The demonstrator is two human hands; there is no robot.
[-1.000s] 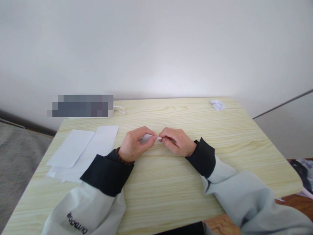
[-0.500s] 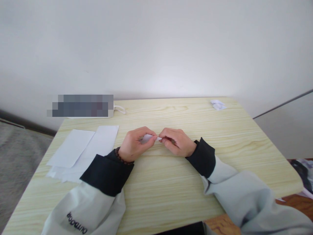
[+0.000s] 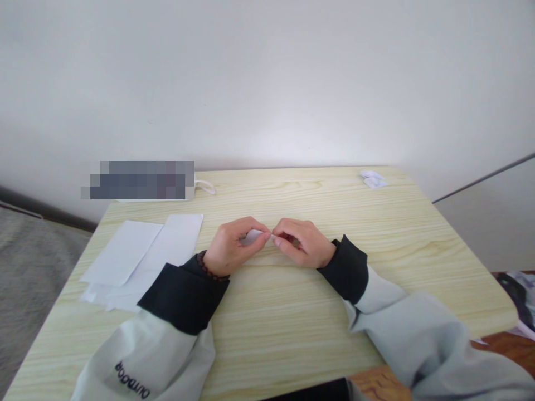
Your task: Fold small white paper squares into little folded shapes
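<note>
Between thumb and fingers, my left hand [image 3: 236,243] pinches a small piece of white paper [image 3: 251,237], most of it inside the curl of that hand. My right hand [image 3: 301,241] meets it fingertip to fingertip, its thumb and forefinger closed on the paper's right end. Both hands are held over the middle of the wooden table [image 3: 276,323]. How the paper is folded is hidden by the fingers.
Several white paper sheets [image 3: 125,250] lie overlapping at the left. Behind them stands a blurred-out box-like object [image 3: 142,181] with a white loop [image 3: 205,186]. A small folded paper piece [image 3: 373,179] rests at the back right, near the wall [image 3: 292,83].
My right thumb has shifted up to the paper's tip, so less of the tip shows between the hands. Both hands otherwise stay in place.
</note>
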